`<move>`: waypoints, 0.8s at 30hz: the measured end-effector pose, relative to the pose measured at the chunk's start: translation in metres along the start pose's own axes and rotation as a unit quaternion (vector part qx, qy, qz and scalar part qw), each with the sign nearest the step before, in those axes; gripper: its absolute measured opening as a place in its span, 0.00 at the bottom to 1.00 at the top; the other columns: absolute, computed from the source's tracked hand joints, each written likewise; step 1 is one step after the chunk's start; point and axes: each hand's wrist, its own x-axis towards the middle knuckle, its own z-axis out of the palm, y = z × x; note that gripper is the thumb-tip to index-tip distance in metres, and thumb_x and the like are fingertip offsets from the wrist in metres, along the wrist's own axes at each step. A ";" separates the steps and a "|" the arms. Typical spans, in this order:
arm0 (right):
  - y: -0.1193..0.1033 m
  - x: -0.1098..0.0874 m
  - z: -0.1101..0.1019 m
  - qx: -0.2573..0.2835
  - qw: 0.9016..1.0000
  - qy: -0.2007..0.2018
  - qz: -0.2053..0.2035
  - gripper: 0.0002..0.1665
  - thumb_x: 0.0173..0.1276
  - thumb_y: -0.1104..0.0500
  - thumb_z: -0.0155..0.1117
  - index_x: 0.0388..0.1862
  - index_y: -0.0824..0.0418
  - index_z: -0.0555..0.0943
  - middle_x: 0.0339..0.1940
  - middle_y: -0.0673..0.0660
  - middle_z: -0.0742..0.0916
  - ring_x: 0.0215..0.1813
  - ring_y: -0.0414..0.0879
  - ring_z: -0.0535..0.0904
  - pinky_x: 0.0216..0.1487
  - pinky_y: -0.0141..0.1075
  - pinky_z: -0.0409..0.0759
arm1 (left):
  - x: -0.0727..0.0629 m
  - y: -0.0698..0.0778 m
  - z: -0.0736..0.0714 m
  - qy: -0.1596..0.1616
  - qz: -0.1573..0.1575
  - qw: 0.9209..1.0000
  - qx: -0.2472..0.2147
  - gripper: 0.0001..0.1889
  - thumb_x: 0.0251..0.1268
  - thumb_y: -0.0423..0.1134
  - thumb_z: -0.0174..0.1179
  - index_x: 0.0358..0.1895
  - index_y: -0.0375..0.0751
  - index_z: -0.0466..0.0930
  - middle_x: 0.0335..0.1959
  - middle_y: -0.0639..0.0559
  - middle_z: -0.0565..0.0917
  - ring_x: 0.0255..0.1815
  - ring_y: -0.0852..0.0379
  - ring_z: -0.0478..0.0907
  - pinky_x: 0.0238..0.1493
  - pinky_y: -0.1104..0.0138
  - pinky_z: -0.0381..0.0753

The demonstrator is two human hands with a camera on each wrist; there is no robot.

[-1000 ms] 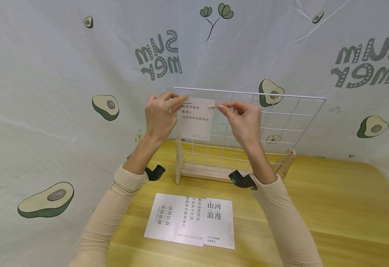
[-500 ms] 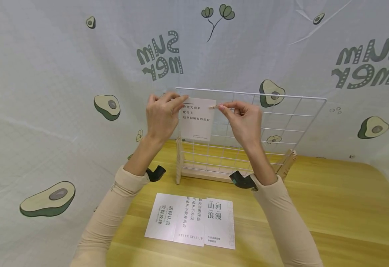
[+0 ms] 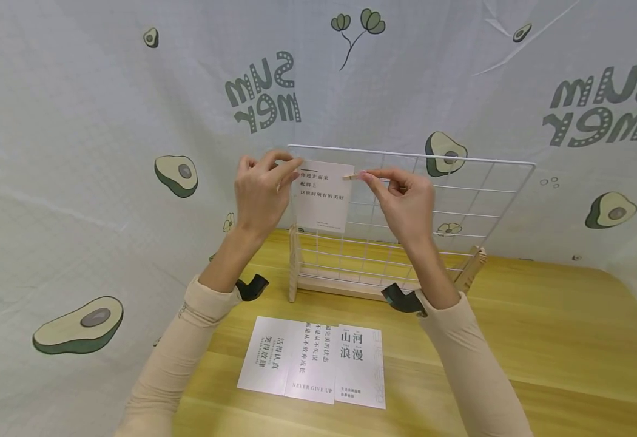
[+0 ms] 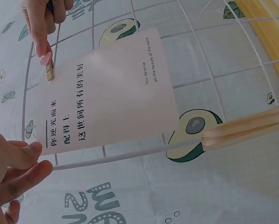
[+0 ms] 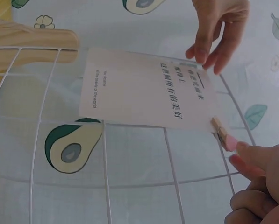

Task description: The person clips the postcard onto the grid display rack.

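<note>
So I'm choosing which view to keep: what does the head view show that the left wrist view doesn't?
Head view only: three cards lying on the wooden table, both forearms, and the whole wire grid. Left wrist view only: the small English line on the hanging card, readable. Both: the right hand pinching the clothespin at the card's corner, the left hand at the opposite edge.

Four white cards show in all: one card (image 3: 323,195) hangs on the single white wire grid (image 3: 460,200) at about twelve o'clock, and three cards (image 3: 313,361) lie side by side on the wooden table (image 3: 542,340) at six o'clock. One small wooden clothespin (image 3: 350,176) sits at the hanging card's top corner, and two hands are raised, the left hand (image 3: 258,194) at eleven o'clock and the right hand (image 3: 406,200) at one o'clock.
</note>
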 end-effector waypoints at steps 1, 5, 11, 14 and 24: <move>0.000 -0.001 -0.002 0.001 1.000 0.005 -0.007 0.11 0.67 0.55 0.76 0.40 0.63 0.92 0.13 0.47 0.63 0.19 0.37 0.53 0.25 0.32 0.51 | -0.001 0.000 -0.001 0.004 0.002 1.000 -0.004 0.10 0.62 0.31 0.72 0.47 0.40 0.92 0.42 0.44 0.90 0.33 0.48 0.86 0.40 0.55 0.66; 0.001 -0.007 -0.011 0.008 0.999 0.022 -0.036 0.09 0.67 0.58 0.75 0.41 0.63 0.92 0.12 0.47 0.63 0.18 0.36 0.53 0.24 0.32 0.51 | -0.008 0.000 -0.003 0.016 0.008 1.000 -0.020 0.11 0.61 0.32 0.73 0.47 0.39 0.92 0.43 0.42 0.88 0.30 0.47 0.86 0.40 0.53 0.66; 0.006 -0.023 -0.030 0.013 0.998 0.036 -0.048 0.08 0.65 0.63 0.77 0.42 0.64 0.92 0.12 0.46 0.62 0.17 0.33 0.51 0.22 0.31 0.48 | -0.028 0.001 -0.007 0.005 -0.012 0.998 -0.055 0.12 0.58 0.32 0.75 0.46 0.38 0.92 0.41 0.41 0.88 0.31 0.45 0.84 0.39 0.54 0.64; 0.012 -0.035 -0.040 -0.001 0.999 0.038 -0.027 0.10 0.64 0.63 0.77 0.43 0.63 0.92 0.12 0.45 0.62 0.18 0.32 0.51 0.22 0.31 0.48 | -0.041 0.003 -0.008 -0.004 -0.023 0.997 -0.070 0.13 0.57 0.31 0.75 0.46 0.38 0.92 0.41 0.41 0.88 0.30 0.45 0.83 0.39 0.54 0.64; 0.050 -0.096 -0.079 -0.073 0.992 -0.003 0.106 0.11 0.67 0.60 0.75 0.47 0.61 0.92 0.13 0.47 0.65 0.17 0.34 0.53 0.20 0.34 0.53 | -0.103 0.012 0.002 -0.048 -0.062 0.991 -0.106 0.13 0.51 0.31 0.78 0.43 0.38 0.93 0.40 0.43 0.89 0.27 0.49 0.82 0.40 0.57 0.66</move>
